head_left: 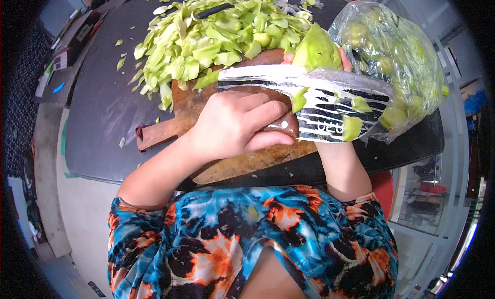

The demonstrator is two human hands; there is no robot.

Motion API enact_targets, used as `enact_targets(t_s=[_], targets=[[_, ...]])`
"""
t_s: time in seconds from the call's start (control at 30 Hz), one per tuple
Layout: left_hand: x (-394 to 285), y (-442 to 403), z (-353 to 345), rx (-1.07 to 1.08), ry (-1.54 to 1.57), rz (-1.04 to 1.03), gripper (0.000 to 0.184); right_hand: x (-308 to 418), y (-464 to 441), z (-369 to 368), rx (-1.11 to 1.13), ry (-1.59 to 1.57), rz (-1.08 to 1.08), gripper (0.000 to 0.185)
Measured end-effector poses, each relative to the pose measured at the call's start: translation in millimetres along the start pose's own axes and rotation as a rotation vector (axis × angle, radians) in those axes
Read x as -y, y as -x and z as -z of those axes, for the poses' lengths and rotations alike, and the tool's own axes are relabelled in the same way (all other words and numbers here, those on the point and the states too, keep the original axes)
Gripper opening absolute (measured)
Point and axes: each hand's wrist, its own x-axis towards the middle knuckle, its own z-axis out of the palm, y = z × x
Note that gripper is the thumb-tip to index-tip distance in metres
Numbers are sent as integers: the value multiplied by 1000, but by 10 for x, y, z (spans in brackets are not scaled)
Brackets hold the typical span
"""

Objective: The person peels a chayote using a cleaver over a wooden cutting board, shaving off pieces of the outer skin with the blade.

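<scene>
Head view: the left hand (240, 118) clamps the brown handle of a broad knife (330, 105); behind its blade, the right hand's (346, 60) fingers cup a green fruit (318, 49)! Beneath, a cutting board (232, 167); beyond, pale-green slivers (216, 46) heap the desk (103, 118), a clear bag (412, 67) to the right.

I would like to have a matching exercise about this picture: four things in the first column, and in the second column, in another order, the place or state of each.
Column 1
1. Large knife
2. Green fruit
3. Plastic bag
4. Wooden board

Column 2
A. See-through, at the picture's right
B. Lying flat on the dark table
C. Gripped by the left hand
D. Held in the right hand, partly behind the blade

Right pairs: 1-C, 2-D, 3-A, 4-B
</scene>
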Motion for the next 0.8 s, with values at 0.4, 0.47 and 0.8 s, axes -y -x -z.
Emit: enact_targets(t_s=[0.4,0.47,0.8], targets=[[685,181,257,-371,284,818,28,144,-143,137,57,13,199,65],[600,173,247,-399,348,741,27,147,-154,173,87,29,151,65],[69,55,164,9,20,56,43,65,-131,221,-23,205,199,63]])
